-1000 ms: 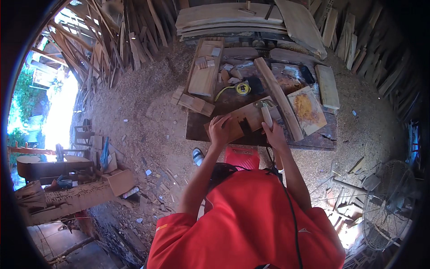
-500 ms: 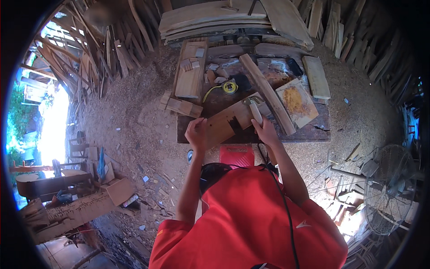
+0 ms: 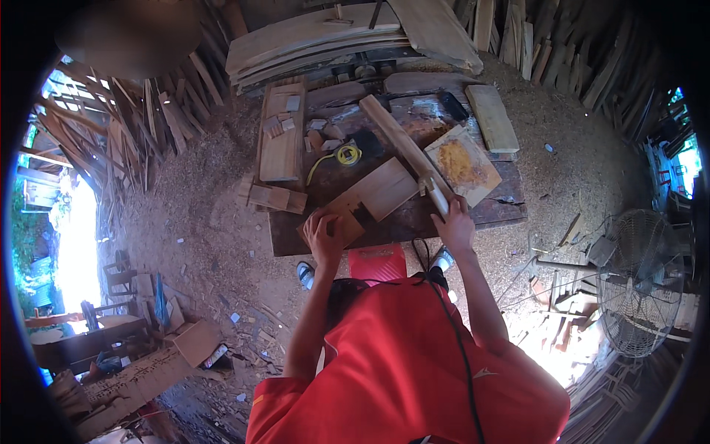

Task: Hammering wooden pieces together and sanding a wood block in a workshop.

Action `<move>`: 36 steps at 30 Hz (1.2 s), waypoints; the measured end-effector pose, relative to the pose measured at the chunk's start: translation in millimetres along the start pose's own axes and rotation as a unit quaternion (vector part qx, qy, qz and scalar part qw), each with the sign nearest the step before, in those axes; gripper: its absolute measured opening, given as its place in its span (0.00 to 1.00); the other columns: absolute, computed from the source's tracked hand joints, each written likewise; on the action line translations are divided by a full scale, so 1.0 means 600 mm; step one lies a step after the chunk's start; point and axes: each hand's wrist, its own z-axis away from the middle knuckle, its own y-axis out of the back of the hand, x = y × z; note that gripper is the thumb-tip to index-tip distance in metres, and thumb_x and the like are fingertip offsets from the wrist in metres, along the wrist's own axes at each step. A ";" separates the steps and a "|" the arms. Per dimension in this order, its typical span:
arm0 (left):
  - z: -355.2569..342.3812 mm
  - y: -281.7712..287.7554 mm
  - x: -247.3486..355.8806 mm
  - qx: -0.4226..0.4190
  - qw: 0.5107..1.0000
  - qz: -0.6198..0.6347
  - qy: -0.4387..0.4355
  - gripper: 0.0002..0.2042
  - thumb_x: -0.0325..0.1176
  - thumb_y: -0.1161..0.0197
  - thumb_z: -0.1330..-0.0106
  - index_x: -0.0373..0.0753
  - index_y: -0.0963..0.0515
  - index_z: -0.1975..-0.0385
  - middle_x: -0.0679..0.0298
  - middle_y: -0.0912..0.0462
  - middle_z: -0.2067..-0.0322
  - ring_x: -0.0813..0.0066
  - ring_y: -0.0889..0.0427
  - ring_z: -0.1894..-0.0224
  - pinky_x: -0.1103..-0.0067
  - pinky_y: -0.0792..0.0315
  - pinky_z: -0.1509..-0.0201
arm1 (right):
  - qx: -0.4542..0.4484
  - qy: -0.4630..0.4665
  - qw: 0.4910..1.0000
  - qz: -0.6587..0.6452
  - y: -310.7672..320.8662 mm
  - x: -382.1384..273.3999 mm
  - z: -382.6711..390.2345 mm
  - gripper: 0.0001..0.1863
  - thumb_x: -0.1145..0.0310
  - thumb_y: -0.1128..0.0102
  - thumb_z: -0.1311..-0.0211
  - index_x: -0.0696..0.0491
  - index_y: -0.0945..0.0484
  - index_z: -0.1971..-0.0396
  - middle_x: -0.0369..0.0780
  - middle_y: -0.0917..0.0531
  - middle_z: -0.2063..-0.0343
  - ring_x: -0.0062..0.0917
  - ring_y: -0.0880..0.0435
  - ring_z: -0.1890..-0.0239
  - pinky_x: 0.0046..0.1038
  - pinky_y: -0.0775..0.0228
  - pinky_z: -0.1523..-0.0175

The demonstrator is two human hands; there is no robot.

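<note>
A flat wooden board (image 3: 388, 191) with a dark notch-like patch lies slantwise near the front of the worktable (image 3: 285, 235). My left hand (image 3: 325, 235) rests on its near left end, fingers bent over the wood. Off the board's right end, my right hand (image 3: 455, 226) is closed around the pale handle of a hammer (image 3: 438, 198). The metal head points away from me, beside a long wooden bar (image 3: 403, 140). A yellow tape measure (image 3: 347, 153) sits beyond the board, its tape partly out.
Small wood blocks (image 3: 279, 126) lie on a plank at the table's left. A stained square board (image 3: 462, 161) and a black case (image 3: 452, 106) are at the right. Stacked planks (image 3: 318, 44) stand behind. A red plastic stool (image 3: 377, 263) is below; a fan (image 3: 640, 285) stands right.
My right hand has lifted the hammer off the board and moved right, toward the long bar. My left hand has come down onto the board's left end. The view has shifted somewhat.
</note>
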 end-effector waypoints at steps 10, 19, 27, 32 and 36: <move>-0.006 -0.023 0.032 -0.042 0.999 0.019 0.004 0.07 0.34 0.24 0.33 0.40 0.14 0.61 0.57 0.16 0.38 0.48 0.25 0.27 0.53 0.39 0.17 | 0.016 -0.019 0.997 0.067 0.011 0.057 0.012 0.28 0.62 0.22 0.41 0.54 0.22 0.43 0.40 0.16 0.41 0.49 0.08 0.55 0.49 0.13 0.52; -0.007 -0.026 0.032 -0.043 0.999 0.024 -0.014 0.07 0.33 0.25 0.32 0.39 0.15 0.61 0.56 0.15 0.40 0.47 0.24 0.28 0.53 0.38 0.18 | 0.011 -0.055 0.998 0.022 0.015 0.059 0.007 0.33 0.58 0.21 0.40 0.53 0.20 0.36 0.50 0.14 0.42 0.54 0.09 0.52 0.50 0.14 0.47; -0.008 -0.037 0.031 -0.032 0.999 0.021 -0.011 0.07 0.34 0.25 0.32 0.39 0.14 0.62 0.57 0.15 0.41 0.48 0.23 0.29 0.54 0.37 0.19 | 0.091 -0.122 0.960 -0.233 0.062 0.051 -0.006 0.21 0.61 0.16 0.42 0.60 0.15 0.60 0.44 0.12 0.74 0.37 0.11 0.74 0.39 0.20 0.67; -0.010 -0.069 0.069 -0.030 0.999 0.024 0.000 0.06 0.35 0.24 0.34 0.42 0.14 0.62 0.59 0.16 0.40 0.49 0.25 0.28 0.54 0.39 0.19 | 0.114 -0.201 0.840 -0.491 0.119 0.041 -0.016 0.18 0.66 0.15 0.40 0.55 0.21 0.63 0.35 0.17 0.75 0.17 0.22 0.83 0.25 0.29 0.79; -0.020 -0.104 0.099 -0.021 0.999 0.025 -0.002 0.06 0.35 0.24 0.34 0.44 0.13 0.63 0.60 0.16 0.39 0.50 0.25 0.28 0.53 0.39 0.19 | 0.142 -0.236 0.773 -0.572 0.144 0.057 0.002 0.21 0.66 0.13 0.41 0.55 0.21 0.59 0.35 0.16 0.70 0.18 0.21 0.81 0.23 0.28 0.77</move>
